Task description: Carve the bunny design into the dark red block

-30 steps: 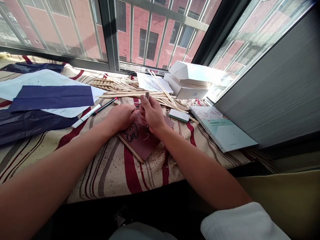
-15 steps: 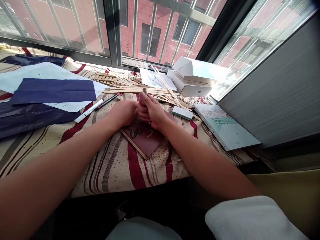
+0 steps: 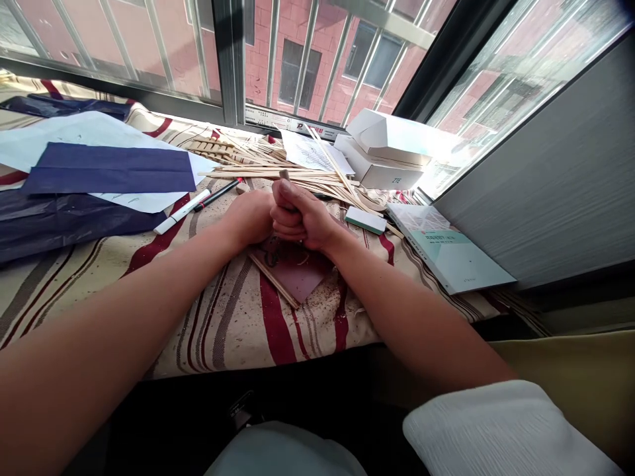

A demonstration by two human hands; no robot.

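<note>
A reddish-brown board (image 3: pixel 297 277) with black curved marks and a pale line lies on the striped cloth, its front corner toward me. My right hand (image 3: pixel 302 215) is closed in a fist over the board's far part, wrapped round a slim tool (image 3: pixel 284 175). Only the tool's grey-brown top end sticks up above the thumb; its lower end is hidden. Against the right fist, my left hand (image 3: pixel 253 217) sits low at the board's left far edge. Its fingers are hidden behind the right hand. Dark crumbs are scattered around the board.
Thin wooden strips (image 3: pixel 278 173) lie behind my hands, near a white box (image 3: pixel 381 165). To the right are a green-and-white block (image 3: pixel 366 220) and a book (image 3: pixel 451 251). A white marker (image 3: pixel 182 211), a black pen (image 3: pixel 218 195) and dark blue sheets (image 3: pixel 112 168) lie left.
The view has shifted slightly. My right fist has turned a little and its fingers show more closed round the tool; both hands stay over the board.
</note>
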